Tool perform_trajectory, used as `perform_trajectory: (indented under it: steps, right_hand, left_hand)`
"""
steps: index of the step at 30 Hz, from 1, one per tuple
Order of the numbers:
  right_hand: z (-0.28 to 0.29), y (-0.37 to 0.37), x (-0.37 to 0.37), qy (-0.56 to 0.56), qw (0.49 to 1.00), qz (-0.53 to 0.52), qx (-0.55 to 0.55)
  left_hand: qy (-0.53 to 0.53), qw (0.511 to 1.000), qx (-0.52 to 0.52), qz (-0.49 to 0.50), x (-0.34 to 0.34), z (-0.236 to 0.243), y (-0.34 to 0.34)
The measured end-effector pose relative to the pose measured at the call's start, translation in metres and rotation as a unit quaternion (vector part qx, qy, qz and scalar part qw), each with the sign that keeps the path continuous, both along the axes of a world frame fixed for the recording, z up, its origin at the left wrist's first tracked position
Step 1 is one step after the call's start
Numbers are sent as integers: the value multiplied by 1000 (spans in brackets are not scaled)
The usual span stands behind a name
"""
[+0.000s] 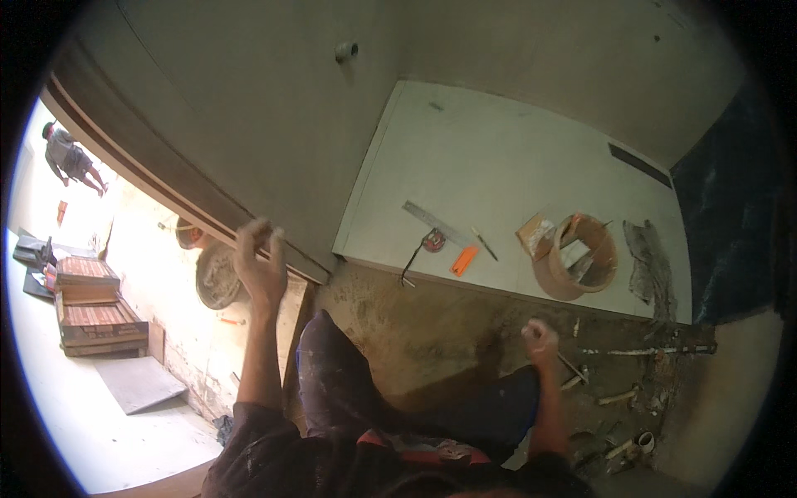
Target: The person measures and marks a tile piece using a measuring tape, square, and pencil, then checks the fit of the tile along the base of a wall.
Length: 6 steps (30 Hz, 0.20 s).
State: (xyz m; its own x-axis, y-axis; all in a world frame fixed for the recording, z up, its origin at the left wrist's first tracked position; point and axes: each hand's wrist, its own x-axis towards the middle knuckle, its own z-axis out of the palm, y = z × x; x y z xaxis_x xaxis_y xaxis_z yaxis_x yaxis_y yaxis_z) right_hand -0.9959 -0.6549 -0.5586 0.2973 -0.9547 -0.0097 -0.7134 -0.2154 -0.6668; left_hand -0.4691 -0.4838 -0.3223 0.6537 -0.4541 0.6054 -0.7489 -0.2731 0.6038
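My left hand (262, 264) is raised in front of the wooden door frame (178, 178), its fingers bent but apart, with nothing visible in them. Whether the fingertips touch the frame, I cannot tell. Low on the right, my right hand (541, 339) is closed; what it holds, if anything, is hidden. Just beyond it on the pale ledge stands a brown bucket (554, 278) with tools inside. Left of the bucket lie a metal ruler (433, 221), a red round tape measure (433, 241), an orange flat piece (464, 261) and a pencil (485, 243).
A grey rag (649, 264) hangs over the ledge (490, 158). Hand tools and a long bar (647, 351) lie on the dirty floor at right. Through the doorway are a mortar tub (219, 278), tile boxes (101, 324), a loose tile (141, 383) and another person (70, 158).
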Motion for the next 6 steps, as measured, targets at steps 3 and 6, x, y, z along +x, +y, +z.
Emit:
perform_trajectory:
  steps: [3, 6]
  right_hand:
    - [33, 80, -23, 84, 995, -32, 31]
    - [112, 120, -6, 204, 973, -35, 101]
  left_hand:
    - [103, 990, 17, -93, -36, 12, 8]
    - [129, 914, 346, -170, -77, -6, 43]
